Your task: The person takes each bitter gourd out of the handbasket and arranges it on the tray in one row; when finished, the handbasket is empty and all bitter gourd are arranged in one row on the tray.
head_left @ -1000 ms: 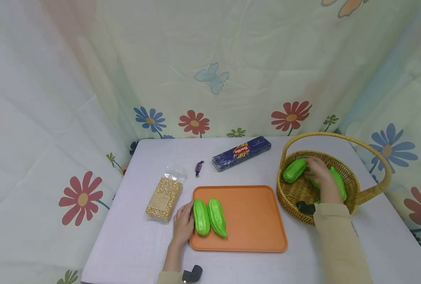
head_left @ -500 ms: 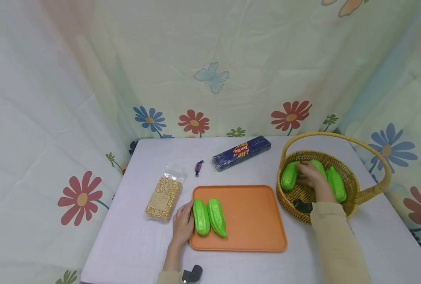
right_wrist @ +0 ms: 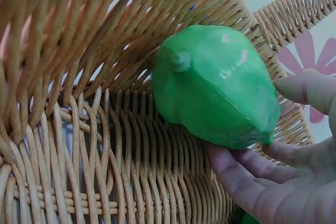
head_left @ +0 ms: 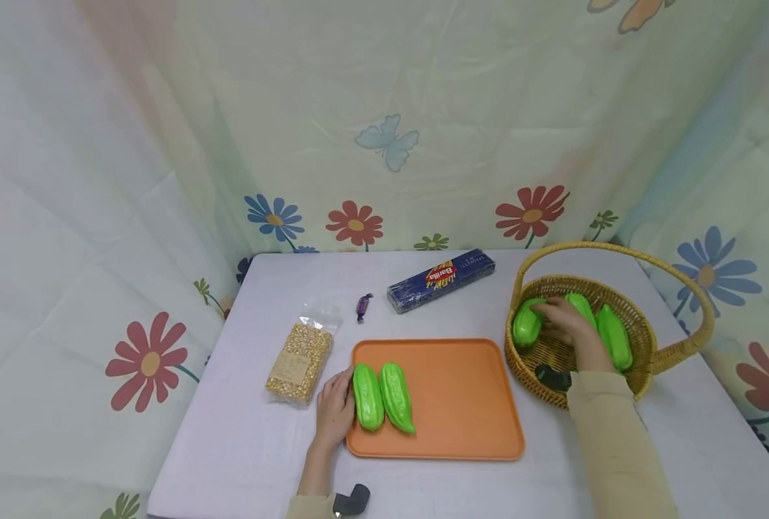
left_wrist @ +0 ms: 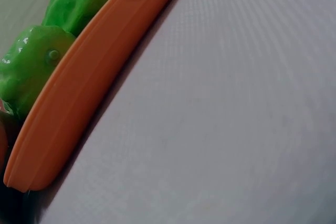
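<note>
My right hand (head_left: 566,318) is inside the wicker basket (head_left: 519,366) and grips a glossy green bitter melon (head_left: 526,326) by the basket's left wall. In the right wrist view the thumb lies against one side of this melon and the fingertips (right_wrist: 223,158) on its underside. Two more bitter melons lie in the basket: one (head_left: 581,305) behind the hand, another (head_left: 614,337) to its right. My left hand (head_left: 335,408) rests along the left rim of the orange tray (head_left: 462,404), its fingertips beside the nearer of two bitter melons (head_left: 368,396) lying there.
A bag of corn kernels (head_left: 300,360) lies left of the tray. Behind it are a small purple wrapped candy (head_left: 363,308) and a blue spaghetti box (head_left: 441,281). The basket's tall arched handle (head_left: 702,306) rises on the right. A floral curtain (head_left: 384,180) surrounds the table.
The right hand has moved slightly left inside the basket and closed on the left bitter melon, which has turned more upright and now tilts. The left hand and tray have stayed put.
</note>
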Tool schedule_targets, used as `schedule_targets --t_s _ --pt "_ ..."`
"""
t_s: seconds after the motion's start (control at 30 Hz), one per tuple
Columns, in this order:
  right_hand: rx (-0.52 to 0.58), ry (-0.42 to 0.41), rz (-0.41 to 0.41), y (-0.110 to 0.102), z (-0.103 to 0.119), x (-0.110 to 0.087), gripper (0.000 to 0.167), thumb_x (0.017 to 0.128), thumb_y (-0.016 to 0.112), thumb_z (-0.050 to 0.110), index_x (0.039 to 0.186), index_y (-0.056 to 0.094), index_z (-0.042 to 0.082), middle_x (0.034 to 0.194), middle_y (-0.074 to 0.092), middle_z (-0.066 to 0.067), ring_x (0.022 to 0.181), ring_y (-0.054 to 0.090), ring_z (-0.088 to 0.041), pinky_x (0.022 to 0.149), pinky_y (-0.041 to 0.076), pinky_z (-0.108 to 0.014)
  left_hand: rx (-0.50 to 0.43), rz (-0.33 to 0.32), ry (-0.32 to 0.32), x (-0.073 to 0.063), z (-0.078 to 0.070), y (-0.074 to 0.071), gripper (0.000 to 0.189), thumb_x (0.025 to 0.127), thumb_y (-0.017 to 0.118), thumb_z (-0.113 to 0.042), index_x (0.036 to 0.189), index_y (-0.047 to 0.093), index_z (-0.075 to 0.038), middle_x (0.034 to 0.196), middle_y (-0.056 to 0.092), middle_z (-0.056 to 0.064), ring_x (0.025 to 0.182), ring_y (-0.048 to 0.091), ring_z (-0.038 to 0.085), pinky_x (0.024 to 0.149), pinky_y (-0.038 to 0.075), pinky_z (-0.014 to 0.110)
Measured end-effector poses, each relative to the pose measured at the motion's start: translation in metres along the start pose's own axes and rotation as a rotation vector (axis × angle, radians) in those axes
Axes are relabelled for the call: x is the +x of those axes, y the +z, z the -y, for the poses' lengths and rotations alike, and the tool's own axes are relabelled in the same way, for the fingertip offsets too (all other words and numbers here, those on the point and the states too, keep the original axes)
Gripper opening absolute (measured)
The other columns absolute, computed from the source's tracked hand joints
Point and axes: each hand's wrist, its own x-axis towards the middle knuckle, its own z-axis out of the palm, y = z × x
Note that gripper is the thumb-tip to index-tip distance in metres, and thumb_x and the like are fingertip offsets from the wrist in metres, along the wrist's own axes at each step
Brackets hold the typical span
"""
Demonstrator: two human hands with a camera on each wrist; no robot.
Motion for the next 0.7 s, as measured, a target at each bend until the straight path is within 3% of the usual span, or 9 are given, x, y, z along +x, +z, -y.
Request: schedule_targets --t_s 0.2,0.3,0.4,0.5,0.7 --pt "0.075 0.011 0.004 0.004 0.007 -0.006 0.08 0.096 0.038 0.035 0.141 -0.017 -0.002 0.144 -0.007 -0.035 0.13 0.014 -0.049 0.09 0.044 -0.043 0.015 -0.011 0.007 0.0 -0.001 0.0 0.043 0.093 0.048 -0.012 0.135 0.045 -0.011 0.129 0.052 0.007 0.121 0.04 0.028 0.1 0.025 0.051" --pt "0.084 -0.03 -0.003 0.005 0.012 -0.009 0.079 0.096 0.036 0.038 0.142 -0.014 -0.003 0.144 -0.001 -0.033 0.123 0.033 -0.041 0.078 0.049 -0.035 0.012 -0.006 0.007 0.0 -0.001 0.0 0.043 0.093 0.048 -0.011 0.136 0.045 -0.011 0.129 0.052 0.008 0.121 0.04 0.029 0.1 0.025 0.05" --pt "0.082 -0.087 -0.018 0.003 0.019 -0.013 0.077 0.097 0.034 0.04 0.143 -0.009 -0.005 0.14 0.011 -0.031 0.101 0.05 -0.02 0.071 0.05 -0.03 0.004 -0.001 0.0 0.0 -0.001 0.0 0.043 0.093 0.048 -0.011 0.136 0.045 -0.011 0.129 0.052 0.008 0.122 0.04 0.029 0.1 0.025 0.051" --pt "0.075 -0.129 -0.034 0.002 0.027 -0.019 0.076 0.097 0.034 0.041 0.144 -0.005 -0.003 0.137 0.018 -0.026 0.085 0.051 -0.005 0.069 0.049 -0.029 -0.006 0.008 -0.019 0.0 -0.001 -0.001 0.043 0.093 0.047 -0.011 0.136 0.045 -0.013 0.13 0.051 0.007 0.123 0.039 0.028 0.101 0.024 0.049" --pt "0.121 -0.16 -0.085 0.001 0.044 -0.033 0.08 0.094 0.038 0.044 0.145 -0.007 0.002 0.138 0.019 -0.018 0.091 0.046 -0.006 0.07 0.049 -0.027 -0.016 0.015 -0.031 -0.001 0.0 0.0 0.043 0.093 0.047 -0.012 0.137 0.044 -0.013 0.132 0.05 0.006 0.124 0.037 0.026 0.102 0.023 0.048"
